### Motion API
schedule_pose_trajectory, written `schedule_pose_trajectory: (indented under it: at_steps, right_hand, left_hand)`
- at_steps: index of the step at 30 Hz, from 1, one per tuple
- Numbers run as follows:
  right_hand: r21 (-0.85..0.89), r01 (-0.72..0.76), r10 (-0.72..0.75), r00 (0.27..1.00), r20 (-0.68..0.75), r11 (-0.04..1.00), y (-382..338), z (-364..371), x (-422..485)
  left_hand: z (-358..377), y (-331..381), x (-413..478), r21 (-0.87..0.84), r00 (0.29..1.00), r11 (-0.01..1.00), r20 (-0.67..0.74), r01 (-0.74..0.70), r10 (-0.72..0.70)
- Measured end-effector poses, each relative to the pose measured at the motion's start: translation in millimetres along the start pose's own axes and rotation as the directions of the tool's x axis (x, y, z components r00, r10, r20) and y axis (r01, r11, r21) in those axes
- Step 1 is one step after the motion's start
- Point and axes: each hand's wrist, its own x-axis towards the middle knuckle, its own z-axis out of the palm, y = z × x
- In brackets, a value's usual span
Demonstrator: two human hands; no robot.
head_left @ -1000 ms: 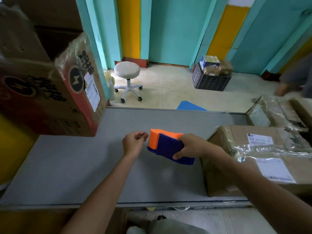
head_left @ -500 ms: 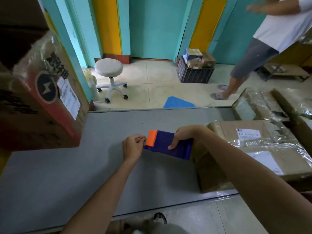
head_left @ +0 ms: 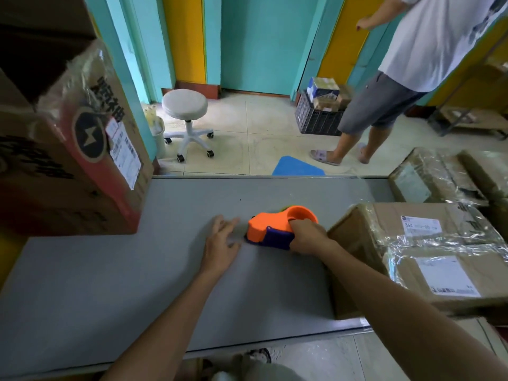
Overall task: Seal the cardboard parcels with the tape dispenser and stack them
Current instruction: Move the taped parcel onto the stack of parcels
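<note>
From the head view, the right hand (head_left: 308, 237) was curled round the purple rear part of the tape dispenser (head_left: 270, 229), which sat on the grey counter (head_left: 123, 284). Its fingers (head_left: 298, 222) hooked over into the orange hood, so their tips were hidden. The tape roll itself could not be made out, only a blurred yellow-green edge behind the hood.

The left hand (head_left: 222, 240) lay just left of the dispenser, fingers straight and slightly spread, holding nothing. Blur made it unclear whether its fingertips touched the dispenser's nose.

Just right of the right-hand fingers stood a cardboard parcel (head_left: 428, 248) wrapped in shiny clear film with white labels, partly covered by the right forearm. Beyond it lay further film-wrapped parcels (head_left: 439, 177), cut off by the frame's right edge.

Well left of the left-hand fingers, a large printed box (head_left: 71, 171) was cut off at the frame's left side.

Past the counter's far edge were a white stool (head_left: 184, 105), a blue mat (head_left: 297, 167), a black crate (head_left: 316, 121) of small boxes, and a standing person (head_left: 384, 100), cut off above the shoulders.
</note>
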Motion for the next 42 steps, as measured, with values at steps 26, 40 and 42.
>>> schedule_pose_trajectory:
  at_steps: [26, 40, 42]
  right_hand:
    - [0.220, 0.851, -0.592, 0.496, -0.635, 0.476, -306, -172, -52]
    - [-0.104, 0.936, -0.774, 0.211, -0.597, 0.335, -241, -121, -140]
    - [-0.059, 0.968, -0.833, 0.179, -0.523, 0.245, -227, -128, -138]
  left_hand:
    - [-353, 19, -74, 0.267, 0.627, 0.962, -0.760, 0.062, 0.171]
    - [-358, 41, -112, -0.324, 0.587, 0.887, -0.806, -0.328, -0.078]
    - [-356, 37, -114, -0.297, 0.584, 0.908, -0.808, -0.297, -0.074]
